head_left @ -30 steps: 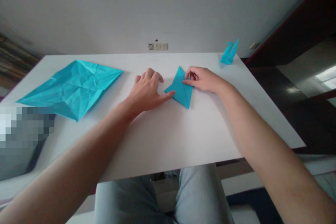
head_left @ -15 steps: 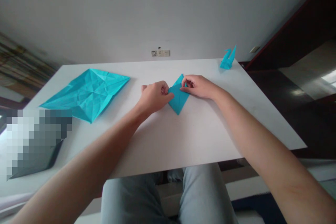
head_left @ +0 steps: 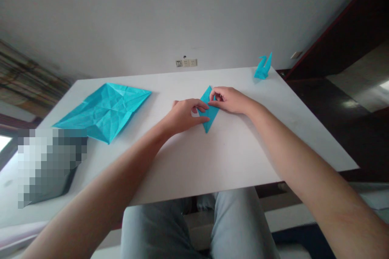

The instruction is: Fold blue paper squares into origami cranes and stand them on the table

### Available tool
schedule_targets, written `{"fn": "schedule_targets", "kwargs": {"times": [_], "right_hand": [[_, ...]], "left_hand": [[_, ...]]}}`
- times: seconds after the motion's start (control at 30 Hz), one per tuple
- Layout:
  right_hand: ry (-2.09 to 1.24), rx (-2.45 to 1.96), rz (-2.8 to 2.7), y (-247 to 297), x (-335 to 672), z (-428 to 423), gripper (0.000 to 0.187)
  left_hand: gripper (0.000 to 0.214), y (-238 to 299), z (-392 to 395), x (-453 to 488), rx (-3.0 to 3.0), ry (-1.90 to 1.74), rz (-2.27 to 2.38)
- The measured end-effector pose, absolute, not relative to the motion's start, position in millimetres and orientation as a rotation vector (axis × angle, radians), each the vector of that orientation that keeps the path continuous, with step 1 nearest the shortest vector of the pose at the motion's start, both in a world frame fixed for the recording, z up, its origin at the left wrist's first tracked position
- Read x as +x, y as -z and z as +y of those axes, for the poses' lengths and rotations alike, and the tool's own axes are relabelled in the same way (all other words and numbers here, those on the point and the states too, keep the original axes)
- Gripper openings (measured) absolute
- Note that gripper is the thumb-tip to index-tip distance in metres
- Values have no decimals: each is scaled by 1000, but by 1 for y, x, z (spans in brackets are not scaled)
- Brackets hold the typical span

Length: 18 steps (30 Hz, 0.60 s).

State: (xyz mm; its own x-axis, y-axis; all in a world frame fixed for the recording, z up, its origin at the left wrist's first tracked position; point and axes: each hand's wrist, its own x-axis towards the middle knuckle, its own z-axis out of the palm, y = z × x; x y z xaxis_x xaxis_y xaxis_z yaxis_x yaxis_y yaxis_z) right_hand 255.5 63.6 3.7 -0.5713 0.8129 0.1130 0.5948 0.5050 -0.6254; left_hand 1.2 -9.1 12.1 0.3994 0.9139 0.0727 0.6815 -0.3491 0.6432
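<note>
A small folded piece of blue paper [head_left: 210, 114], kite-shaped, lies flat in the middle of the white table [head_left: 231, 153]. My left hand [head_left: 185, 115] rests over its left side, thumb and fingers pinching a flap down on the paper. My right hand [head_left: 228, 99] presses on its upper right edge with the fingers curled, pinching the paper near the top point.
A large creased blue sheet [head_left: 105, 111] lies unfolded on the table's left part. A small folded blue paper figure [head_left: 262, 68] stands at the far right corner. A blurred grey patch [head_left: 48, 164] sits near the left front edge. A wall socket [head_left: 186, 62] is behind the table.
My left hand moved from beside the paper's left corner onto it and folded the left flap inward, so the shape is narrower. My right hand stayed at the upper edge.
</note>
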Motion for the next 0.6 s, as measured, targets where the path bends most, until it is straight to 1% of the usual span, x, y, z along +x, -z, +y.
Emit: {"fn": "schedule_targets", "kwargs": {"times": [0.07,0.17,0.3,0.37,0.47,0.6], "right_hand": [[-745,-1148,-2368,-5,256,64,17],[-743,-1130,-2352,-7,260,64,22],[-758,-1186,-2286,-7,264,64,45],[-766,-1206,-2265,-6,265,65,52],[-792,-1206,-2258,-4,265,66,54],[-802,-1186,-2284,-4,263,66,47]], "left_hand": [[46,-11,-8,-1,2196,-562,1361],[52,-10,-7,-3,2235,-562,1393],[63,-7,-10,-2,2235,-541,1423],[69,-7,-11,0,2231,-531,1443],[67,-6,-13,2,2262,-530,1443],[61,-6,-15,3,2319,-559,1429]]}}
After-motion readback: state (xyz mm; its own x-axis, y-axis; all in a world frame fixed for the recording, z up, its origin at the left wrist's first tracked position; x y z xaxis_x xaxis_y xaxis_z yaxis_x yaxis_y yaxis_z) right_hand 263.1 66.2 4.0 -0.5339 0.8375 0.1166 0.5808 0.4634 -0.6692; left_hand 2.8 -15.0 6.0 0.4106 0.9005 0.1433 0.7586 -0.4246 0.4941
